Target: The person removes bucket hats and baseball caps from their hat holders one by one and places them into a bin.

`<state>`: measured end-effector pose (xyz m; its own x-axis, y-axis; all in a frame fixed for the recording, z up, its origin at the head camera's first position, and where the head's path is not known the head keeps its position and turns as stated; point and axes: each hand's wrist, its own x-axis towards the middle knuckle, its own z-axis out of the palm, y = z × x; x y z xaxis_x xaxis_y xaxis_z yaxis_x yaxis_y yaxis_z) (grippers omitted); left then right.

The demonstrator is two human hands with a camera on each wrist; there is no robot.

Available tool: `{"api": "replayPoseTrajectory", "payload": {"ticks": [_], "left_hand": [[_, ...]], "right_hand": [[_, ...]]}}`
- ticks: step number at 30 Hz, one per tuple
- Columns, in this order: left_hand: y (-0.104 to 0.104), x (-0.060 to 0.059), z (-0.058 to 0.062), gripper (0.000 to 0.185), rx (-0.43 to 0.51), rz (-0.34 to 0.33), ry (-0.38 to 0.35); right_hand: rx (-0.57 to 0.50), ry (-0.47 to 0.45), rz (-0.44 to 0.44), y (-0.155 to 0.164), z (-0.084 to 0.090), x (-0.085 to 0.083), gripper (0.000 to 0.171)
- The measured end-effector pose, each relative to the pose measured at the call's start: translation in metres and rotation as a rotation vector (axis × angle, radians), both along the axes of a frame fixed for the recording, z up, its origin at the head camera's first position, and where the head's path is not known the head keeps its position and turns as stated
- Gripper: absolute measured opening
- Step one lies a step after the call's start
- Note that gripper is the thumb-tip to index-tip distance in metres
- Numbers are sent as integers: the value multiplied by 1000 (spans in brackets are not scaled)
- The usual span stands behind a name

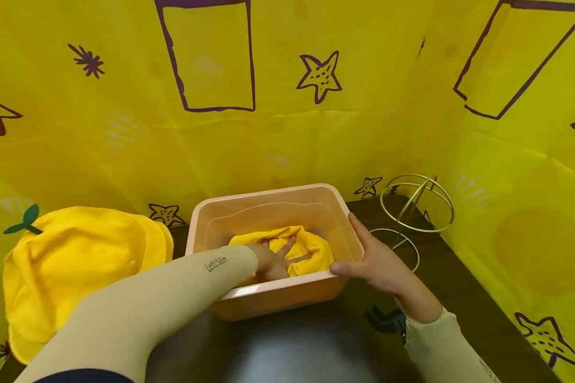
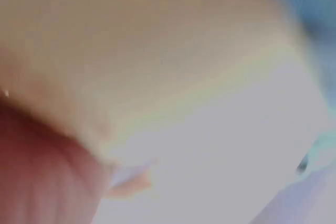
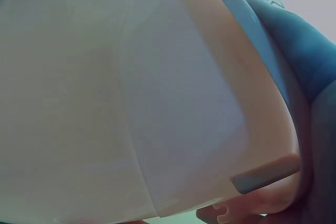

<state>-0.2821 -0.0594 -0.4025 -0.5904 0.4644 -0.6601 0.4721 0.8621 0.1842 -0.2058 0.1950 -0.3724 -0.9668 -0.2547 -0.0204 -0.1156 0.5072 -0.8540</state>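
Note:
A peach plastic basin [image 1: 278, 304] sits tilted towards me on the dark table, with bunched yellow cloth [image 1: 320, 249] inside it. My left hand [image 1: 274, 263] reaches over the near rim and rests on the cloth, fingers spread. With thumb and fingers, my right hand [image 1: 382, 261] grips the basin's right rim near the front corner. The basin's outer wall [image 3: 157, 103] fills most of the right wrist view, the hand along its edge. Blurred sleeve [image 2: 136, 35] and skin take up the left wrist view.
On the left stands a yellow cap [image 1: 91, 255] topped with a green sprout. A gold wire stand [image 1: 418, 230] is at the back right of the dark table [image 1: 465, 308]. Yellow printed sheets [image 1: 364, 133] close off the back and sides.

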Motion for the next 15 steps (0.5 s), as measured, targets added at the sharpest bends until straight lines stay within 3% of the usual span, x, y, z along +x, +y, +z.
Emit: {"api": "replayPoseTrajectory", "payload": {"ticks": [4,6,11,15], "left_hand": [[2,0,31,75,38,-28,6],[1,2,46,78,46,0,25],[-9,18,73,85,63,47,15],[-28,35,95,84,136,52,-2]], "right_hand": [[-7,8,16,2,2,-2,121],[-11,12,26,2,2,-3,120],[-6,6,31,3,1,-2,119],[-8,1,24,3,2,2,119]]}}
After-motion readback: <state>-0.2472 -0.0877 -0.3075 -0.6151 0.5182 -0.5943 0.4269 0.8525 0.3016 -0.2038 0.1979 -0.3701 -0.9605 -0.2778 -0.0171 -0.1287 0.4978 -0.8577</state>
